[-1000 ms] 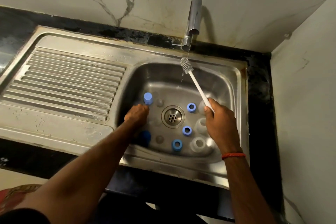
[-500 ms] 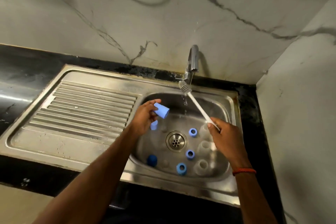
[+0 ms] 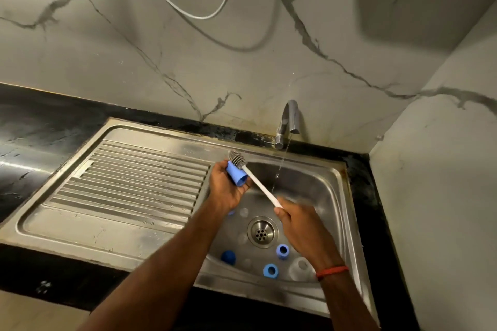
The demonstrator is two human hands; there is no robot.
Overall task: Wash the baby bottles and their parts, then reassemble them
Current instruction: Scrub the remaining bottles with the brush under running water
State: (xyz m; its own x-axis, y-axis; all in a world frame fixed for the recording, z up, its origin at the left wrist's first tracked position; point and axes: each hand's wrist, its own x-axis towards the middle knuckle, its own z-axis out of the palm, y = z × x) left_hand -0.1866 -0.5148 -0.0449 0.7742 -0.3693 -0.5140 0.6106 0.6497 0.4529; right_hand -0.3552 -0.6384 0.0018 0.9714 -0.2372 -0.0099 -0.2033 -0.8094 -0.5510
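My left hand [image 3: 225, 187] holds a light blue bottle cap [image 3: 236, 176] above the left rim of the steel sink [image 3: 339, 212]. My right hand [image 3: 301, 228] grips the white handle of a bottle brush [image 3: 260, 185], whose grey bristle head lies against the cap's far end. In the basin lie two blue collar rings [image 3: 282, 251] [image 3: 270, 271], a dark blue cap [image 3: 228, 257], a clear bottle [image 3: 300, 268] and several pale teats [image 3: 244, 212]. My right arm hides part of the basin.
A thin stream of water runs from the tap [image 3: 288, 123] into the basin, right of the brush. The ribbed draining board [image 3: 139, 177] extends to the left. A black counter [image 3: 32, 126] surrounds the sink; marble walls stand behind and at the right.
My left hand picked a blue cap out of the basin and raised it. The brush swung left out of the stream, and its head now meets the cap. The camera tilted upward.
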